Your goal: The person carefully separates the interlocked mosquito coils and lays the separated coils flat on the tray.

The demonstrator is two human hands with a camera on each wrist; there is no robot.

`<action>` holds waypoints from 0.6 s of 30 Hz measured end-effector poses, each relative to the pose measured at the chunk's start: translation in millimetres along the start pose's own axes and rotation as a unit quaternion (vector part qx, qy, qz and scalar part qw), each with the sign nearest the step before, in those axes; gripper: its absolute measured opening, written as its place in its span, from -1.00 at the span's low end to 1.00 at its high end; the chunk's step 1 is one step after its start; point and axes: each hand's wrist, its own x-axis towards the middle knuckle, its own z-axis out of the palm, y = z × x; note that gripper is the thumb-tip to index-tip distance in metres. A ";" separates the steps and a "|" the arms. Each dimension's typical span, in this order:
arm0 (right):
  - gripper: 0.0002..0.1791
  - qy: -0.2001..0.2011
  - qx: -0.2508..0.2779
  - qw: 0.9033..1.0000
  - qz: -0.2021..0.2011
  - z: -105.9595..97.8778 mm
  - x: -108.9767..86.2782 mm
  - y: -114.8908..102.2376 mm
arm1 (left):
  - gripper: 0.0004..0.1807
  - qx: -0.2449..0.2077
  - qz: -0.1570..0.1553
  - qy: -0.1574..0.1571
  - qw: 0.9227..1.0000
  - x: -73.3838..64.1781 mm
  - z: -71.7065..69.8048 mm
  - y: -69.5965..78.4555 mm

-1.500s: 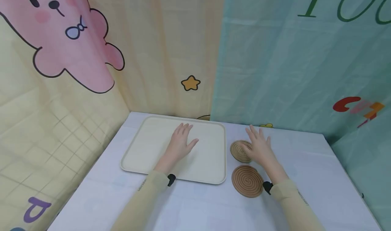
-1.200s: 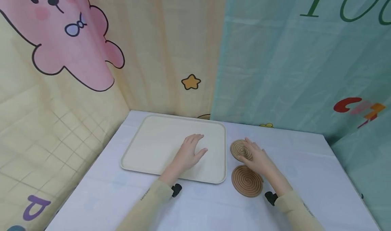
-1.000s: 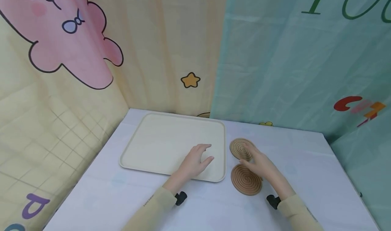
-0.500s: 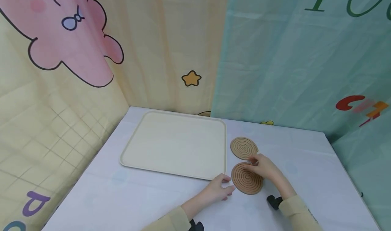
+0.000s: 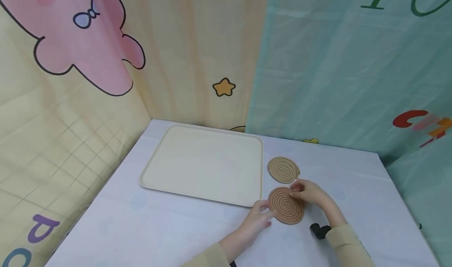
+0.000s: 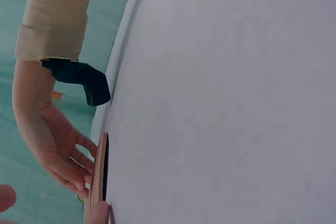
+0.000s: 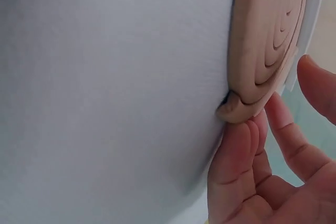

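A reddish-brown, clay-like spiral disc (image 5: 287,205) lies on the table with a hand at either side of it. My left hand (image 5: 255,220) is at its left edge, thumb tip touching the rim. On the right, my right hand (image 5: 312,192) reaches over the upper right edge. In the right wrist view, fingertips (image 7: 239,140) touch the disc's rim beside the loose coil end, and the thumb (image 7: 317,85) stands a little apart from it. The left wrist view shows the disc (image 6: 100,169) edge-on. A lighter tan spiral disc (image 5: 283,169) lies flat just beyond.
A large cream tray (image 5: 205,165) with a low rim lies left of the discs, its lower right corner near my left hand. Printed curtains (image 5: 197,55) enclose the white table (image 5: 141,227) at the back and sides.
My left hand has moved from over the tray, right and nearer, to the brown disc's left edge. My right hand has come from the tan disc to the brown disc's upper right edge.
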 end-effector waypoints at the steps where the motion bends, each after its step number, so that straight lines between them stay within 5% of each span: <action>1: -0.64 -0.004 0.004 1.000 0.006 -0.2 -0.5 0.7 | -0.37 -0.012 0.001 0.003 1.000 0.0 1.2 -0.3; 10: -0.64 -0.025 0.054 0.997 0.046 -5.3 -4.7 1.8 | -0.28 -0.087 0.004 0.036 0.996 1.8 11.8 2.8; 18: -0.69 -0.026 0.129 0.989 0.063 6.2 -11.5 -3.3 | -0.21 -0.127 0.052 0.077 0.987 2.5 15.6 -2.1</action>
